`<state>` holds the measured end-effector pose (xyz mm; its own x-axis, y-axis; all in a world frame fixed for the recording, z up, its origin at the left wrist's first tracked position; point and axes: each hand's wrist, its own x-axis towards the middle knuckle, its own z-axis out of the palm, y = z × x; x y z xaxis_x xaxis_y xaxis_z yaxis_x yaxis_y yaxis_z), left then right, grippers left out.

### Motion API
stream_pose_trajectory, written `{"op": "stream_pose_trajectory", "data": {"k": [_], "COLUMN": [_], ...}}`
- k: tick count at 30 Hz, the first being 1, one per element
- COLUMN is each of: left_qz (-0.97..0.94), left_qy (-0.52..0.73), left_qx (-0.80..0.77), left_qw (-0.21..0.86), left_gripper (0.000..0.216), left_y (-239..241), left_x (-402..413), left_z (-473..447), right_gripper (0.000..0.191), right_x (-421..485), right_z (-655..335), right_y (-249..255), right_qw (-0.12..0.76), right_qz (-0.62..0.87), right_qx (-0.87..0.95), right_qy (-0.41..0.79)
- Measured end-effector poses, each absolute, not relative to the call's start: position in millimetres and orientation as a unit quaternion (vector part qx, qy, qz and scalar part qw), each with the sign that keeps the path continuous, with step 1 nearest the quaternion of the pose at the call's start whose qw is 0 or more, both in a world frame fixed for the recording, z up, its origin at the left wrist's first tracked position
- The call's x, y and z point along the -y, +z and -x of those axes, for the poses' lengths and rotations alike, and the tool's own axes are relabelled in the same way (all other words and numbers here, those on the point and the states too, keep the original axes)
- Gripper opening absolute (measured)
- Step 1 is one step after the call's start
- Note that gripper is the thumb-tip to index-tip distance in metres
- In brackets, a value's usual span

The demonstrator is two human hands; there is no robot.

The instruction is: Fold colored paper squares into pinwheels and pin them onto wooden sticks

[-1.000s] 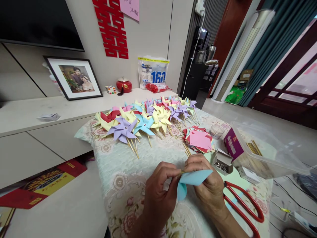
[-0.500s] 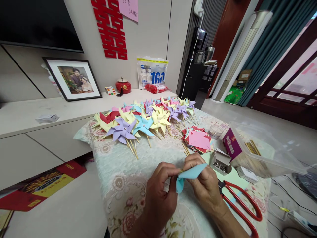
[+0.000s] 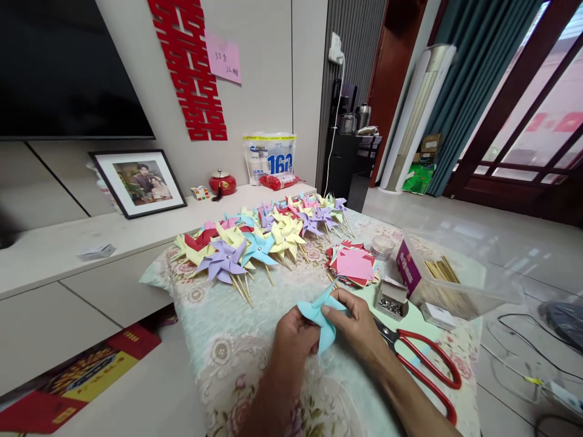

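Both of my hands hold a light blue paper pinwheel (image 3: 317, 314) just above the floral tablecloth (image 3: 228, 352). My left hand (image 3: 294, 337) is closed under the paper's left side. Fingers of my right hand (image 3: 356, 325) pinch the paper near its middle from the right. Whether a stick is attached is hidden by the fingers. Beyond them lies a row of finished pinwheels (image 3: 255, 246) in yellow, purple, blue and pink on thin wooden sticks.
A stack of cut coloured paper squares (image 3: 353, 264) lies ahead right, beside a small open box of pins (image 3: 390, 298) and a small round tub (image 3: 381, 247). Red scissors (image 3: 423, 364) lie by my right forearm. A clear plastic box with sticks (image 3: 455, 273) stands right. A low cabinet (image 3: 68, 255) runs along the left.
The camera tilted up and the hands sit lower and further left. The blue paper has been turned and folded further, now showing pointed pinwheel flaps between the fingers.
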<state>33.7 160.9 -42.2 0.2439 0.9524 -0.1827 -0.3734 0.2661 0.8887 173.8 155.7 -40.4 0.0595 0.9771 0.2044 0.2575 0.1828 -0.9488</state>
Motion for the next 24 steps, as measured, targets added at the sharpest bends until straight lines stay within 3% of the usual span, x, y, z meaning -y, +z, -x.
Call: {"op": "stream_pose_trajectory", "data": {"k": [6,16,24], "left_qz": [-0.277,-0.281,-0.301], "left_qy": [0.499,0.512,0.528], "left_qx": [-0.366,-0.396,-0.379], "left_qw": [0.735,0.709,0.697], "left_gripper": [0.016,0.025,0.020], "left_y": [-40,-54,-58], "left_x": [-169,-164,-164], "left_z": [-37,-34,-38], "right_gripper": [0.043,0.034,0.027], "right_x": [-159,-165,-167], "right_z": [-180,-182,-183], "right_y": [-46,-57,-62], "right_qw": [0.573,0.535,0.526], "right_qz": [0.532,0.517,0.501], "right_qx": [0.544,0.657,0.676], "right_qy": [0.305,0.122,0.126]}}
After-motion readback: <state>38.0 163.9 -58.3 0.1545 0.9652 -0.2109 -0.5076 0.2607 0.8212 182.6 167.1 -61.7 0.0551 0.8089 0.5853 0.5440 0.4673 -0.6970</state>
